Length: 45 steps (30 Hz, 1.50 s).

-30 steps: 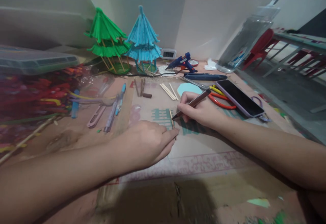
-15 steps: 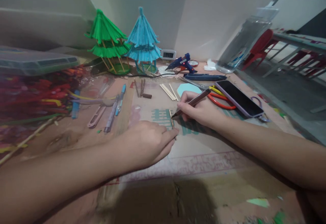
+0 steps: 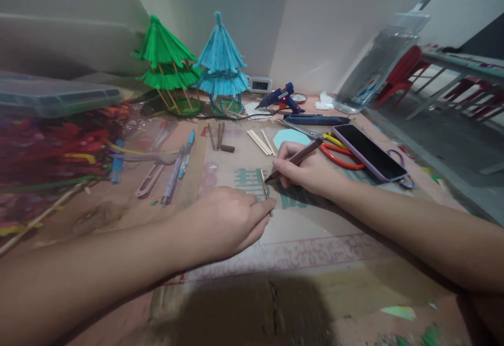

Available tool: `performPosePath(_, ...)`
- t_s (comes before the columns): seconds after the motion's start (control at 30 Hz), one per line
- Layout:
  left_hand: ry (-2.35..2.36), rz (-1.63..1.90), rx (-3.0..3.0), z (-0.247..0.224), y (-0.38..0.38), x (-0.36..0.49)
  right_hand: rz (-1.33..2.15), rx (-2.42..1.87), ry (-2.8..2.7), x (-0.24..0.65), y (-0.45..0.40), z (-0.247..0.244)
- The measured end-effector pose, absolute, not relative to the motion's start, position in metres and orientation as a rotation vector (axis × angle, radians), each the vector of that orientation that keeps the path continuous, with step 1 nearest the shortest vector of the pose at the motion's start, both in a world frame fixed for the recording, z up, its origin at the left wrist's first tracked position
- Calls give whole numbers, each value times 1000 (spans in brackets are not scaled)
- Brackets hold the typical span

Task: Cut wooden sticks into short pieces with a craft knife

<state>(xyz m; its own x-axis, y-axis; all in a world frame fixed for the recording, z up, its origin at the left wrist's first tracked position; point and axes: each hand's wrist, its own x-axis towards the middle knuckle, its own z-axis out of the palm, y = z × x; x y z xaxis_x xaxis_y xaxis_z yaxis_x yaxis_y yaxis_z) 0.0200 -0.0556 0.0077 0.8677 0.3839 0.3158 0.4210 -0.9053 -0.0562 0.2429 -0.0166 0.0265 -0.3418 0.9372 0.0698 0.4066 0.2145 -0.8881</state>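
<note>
Under the fingertips of my left hand a thin wooden stick is pinned to the table sheet, partly coloured brown. My right hand is closed around a brown marker, its tip touching the stick's side. Beyond them lie several plain sticks, a few brown sticks and the brown marker cap. A pale blue octagonal piece is just behind my right hand.
Green and blue tiered models stand at the back, near a glue gun. Scissors, a phone and a large bottle are on the right. Pens and a plastic box occupy the left.
The marker in my right hand has shifted very slightly left and down along the stick. My left hand stays in place on the stick.
</note>
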Motion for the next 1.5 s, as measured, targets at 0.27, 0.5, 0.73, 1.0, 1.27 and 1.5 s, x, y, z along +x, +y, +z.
performPosePath(0.27, -629, -459, -2923, 8, -55, 20, 1110, -1246, -1879, 242, -17, 28)
performPosePath(0.5, -620, -472, -2915, 7, -54, 20, 1110, -1248, -1879, 243, -18, 27)
performPosePath(0.73, -641, -469, -2920, 7, -56, 20, 1043, -1240, -1834, 240, -14, 24)
performPosePath(1.0, -634, -452, -2937, 8, -56, 20, 1075, -1259, -1816, 240, -15, 27)
performPosePath(1.27, -634, -448, -2928, 10, -57, 21, 1046, -1262, -1815, 239, -13, 26)
performPosePath(1.5, -642, -439, -2925, 8, -56, 21, 1052, -1289, -1763, 237, -14, 27)
